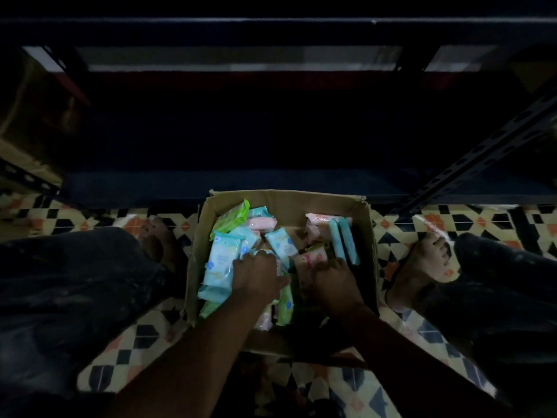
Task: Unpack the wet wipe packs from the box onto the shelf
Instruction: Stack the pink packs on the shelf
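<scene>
Dim view straight down onto an open cardboard box on a patterned tile floor, set between 2 bare feet: left foot, right foot. Dark trouser legs to either side.

Inside the box: a loose jumble of wet wipe packs, lying flat, tilted and on edge. Pale blue pack along the left wall, green pack at the far left corner, pink pack just beside it, 2 slim blue packs standing on edge near the right wall, a further pink pack at the far right.

Left hand reaching down into the middle of the box, back of the hand up, fingers curled among the packs next to the pale blue pack; which pack is gripped, if any, cannot be told in the gloom. Right hand just beside it, also knuckles up, fingertips bent onto a pink-and-cream pack; a true grip or a mere touch cannot be told. Both forearms entering from the near edge, over the box's near wall.

Beyond the box: the dark lower shelf of a metal rack, very close to the box's far wall, with a perforated upright slanting at the right. Nothing discernible on the shelf in the darkness. Brown carton at the far left.
</scene>
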